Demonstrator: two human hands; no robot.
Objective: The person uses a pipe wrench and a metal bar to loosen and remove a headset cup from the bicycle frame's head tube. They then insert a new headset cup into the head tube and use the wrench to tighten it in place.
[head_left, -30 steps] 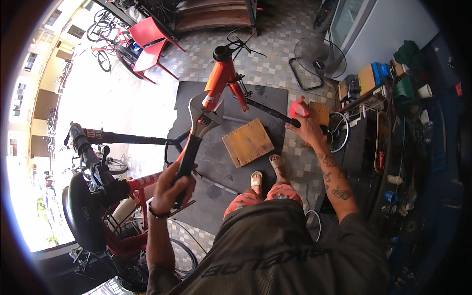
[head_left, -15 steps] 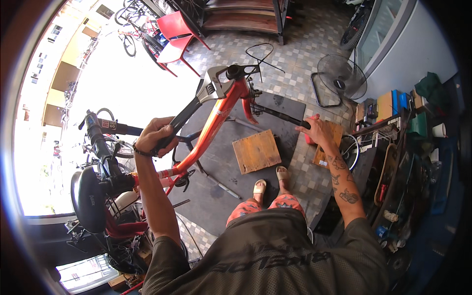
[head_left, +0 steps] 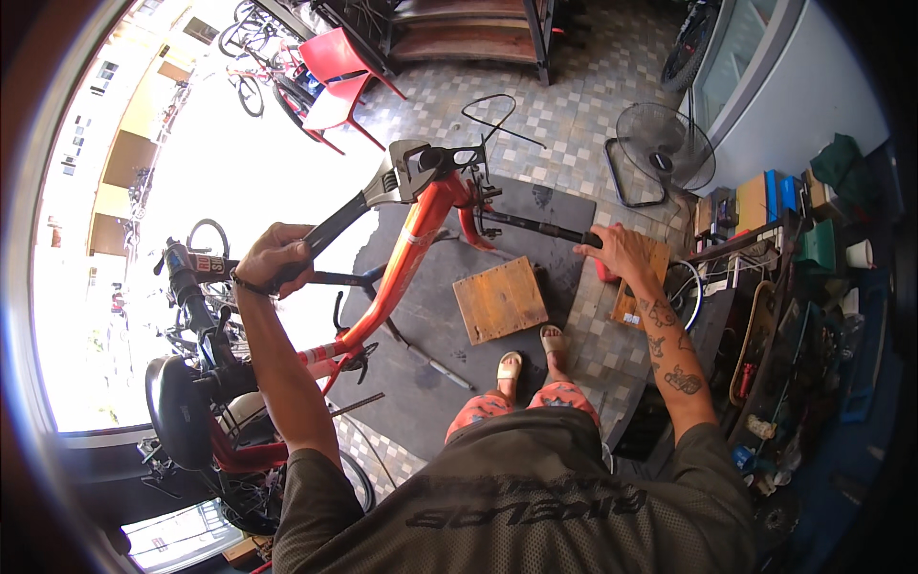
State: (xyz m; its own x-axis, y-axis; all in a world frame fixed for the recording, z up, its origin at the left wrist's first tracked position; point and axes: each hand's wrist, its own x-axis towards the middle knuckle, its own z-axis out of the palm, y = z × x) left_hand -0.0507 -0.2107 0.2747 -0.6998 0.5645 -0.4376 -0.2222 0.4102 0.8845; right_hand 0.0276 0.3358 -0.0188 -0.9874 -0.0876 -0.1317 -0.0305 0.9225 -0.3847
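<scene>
Orange bike frame (head_left: 405, 256) between both hands (head_left: 275, 256) (head_left: 617, 254).

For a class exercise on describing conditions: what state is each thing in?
Orange frame: no front wheel
Wrench: held, head at frame's top end
Left hand: closed on wrench
Right hand: closed on black bar
Red chair: upright, unoccupied
Fan: standing; running or not unclear
Wooden block: lying on mat
</scene>
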